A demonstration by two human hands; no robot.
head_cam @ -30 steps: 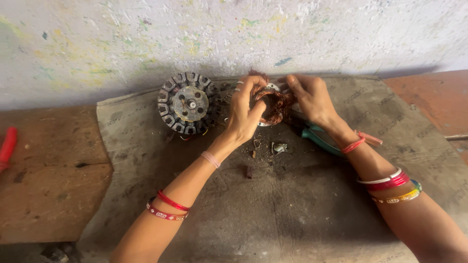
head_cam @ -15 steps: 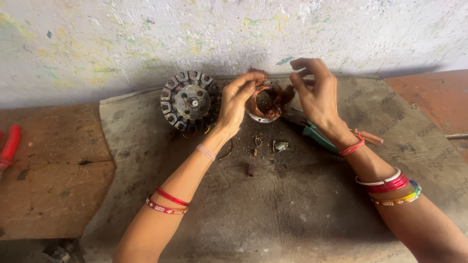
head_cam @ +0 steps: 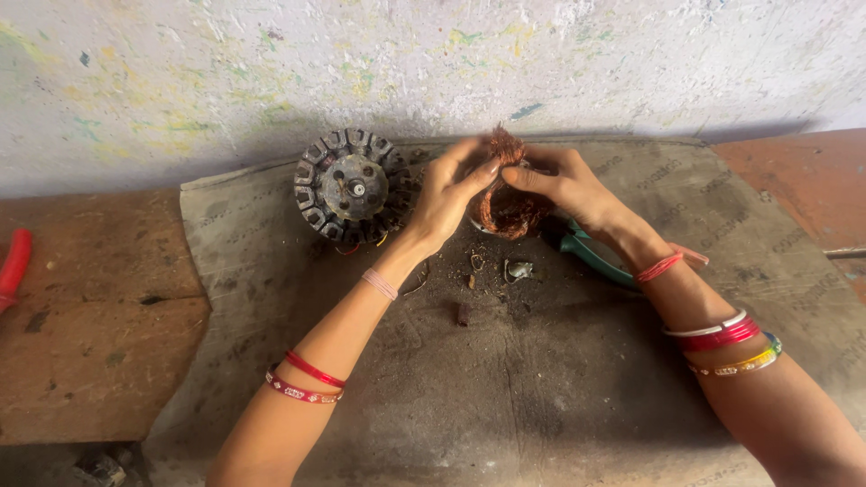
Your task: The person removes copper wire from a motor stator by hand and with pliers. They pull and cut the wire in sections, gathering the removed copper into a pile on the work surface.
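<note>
My left hand [head_cam: 448, 191] and my right hand [head_cam: 561, 186] meet over a tangled bundle of copper wire [head_cam: 511, 207] that sits in a small round metal piece on a dark mat [head_cam: 505, 379]. Both hands pinch a tuft of the copper wire that sticks up between the fingertips. A round slotted motor stator [head_cam: 353, 186] with a centre shaft lies flat just left of my left hand. Green-handled pliers [head_cam: 588, 252] lie under my right wrist.
Small scraps of metal and wire [head_cam: 505, 271] lie on the mat below the bundle. A painted, stained wall [head_cam: 433, 63] rises behind. Reddish floor slabs [head_cam: 90, 316] flank the mat. A red hose-like thing [head_cam: 13, 267] shows at the left edge.
My right hand has come down from above the bundle to meet the left hand. Both now pinch a tuft of copper wire pulled up from the bundle.
</note>
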